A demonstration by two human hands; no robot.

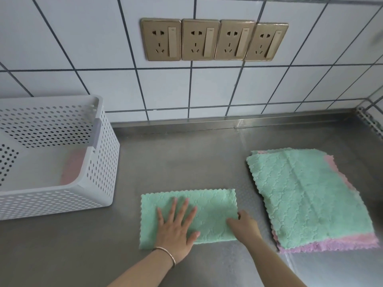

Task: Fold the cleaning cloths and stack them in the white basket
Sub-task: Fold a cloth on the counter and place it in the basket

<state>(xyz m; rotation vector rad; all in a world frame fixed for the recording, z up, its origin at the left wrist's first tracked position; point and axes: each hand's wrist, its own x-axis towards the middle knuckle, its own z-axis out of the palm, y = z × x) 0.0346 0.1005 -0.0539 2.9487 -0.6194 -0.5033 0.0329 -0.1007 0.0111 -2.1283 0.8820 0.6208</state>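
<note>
A green cloth (207, 212), already doubled into a long rectangle, lies flat on the steel counter (186, 154) in front of the person. The left hand (176, 226) rests on it with fingers spread and straight, pinning the left half, while the right hand (244, 226) curls at the cloth's right edge and appears to pinch it (the fingertips themselves are hidden under the knuckles). The step in hand looks like the second fold: to do it well, the right edge should be carried over to meet the left one, scalloped edges lined up, with the flat hand sliding clear only as the layer comes down, then a smoothing press along the crease. To the right, well apart, a pile of unfolded cloths (306, 195), green on top with pink beneath, waits. The white basket (97, 183) stands at the left, near the wall; inside, something pink (72, 168) lies on its floor, seemingly a folded cloth, though it is too blurred to be sure.
</note>
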